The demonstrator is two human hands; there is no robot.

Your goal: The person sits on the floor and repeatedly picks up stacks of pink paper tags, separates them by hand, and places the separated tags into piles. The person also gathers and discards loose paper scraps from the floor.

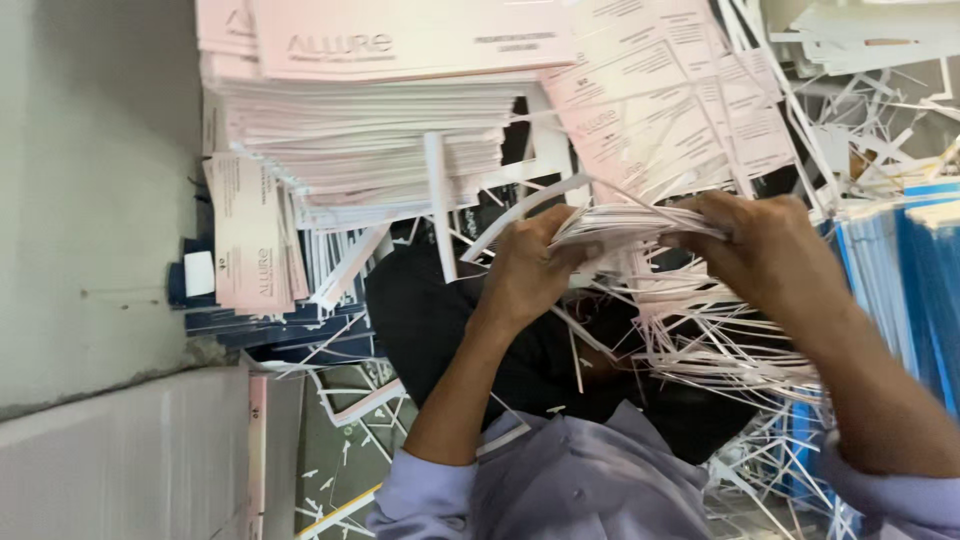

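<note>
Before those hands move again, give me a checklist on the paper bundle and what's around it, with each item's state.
1. Left hand has a grip on the paper bundle: ok.
2. Right hand has a grip on the bundle's other end: ok.
3. Bundle edges squared up: cannot tell, hands cover the ends.
4. Loose white paper strips kept off the bundle: not ok, they tangle right beneath it.
5. Pink printed stack sitting neatly: not ok, lower sheets are fanned out.
</note>
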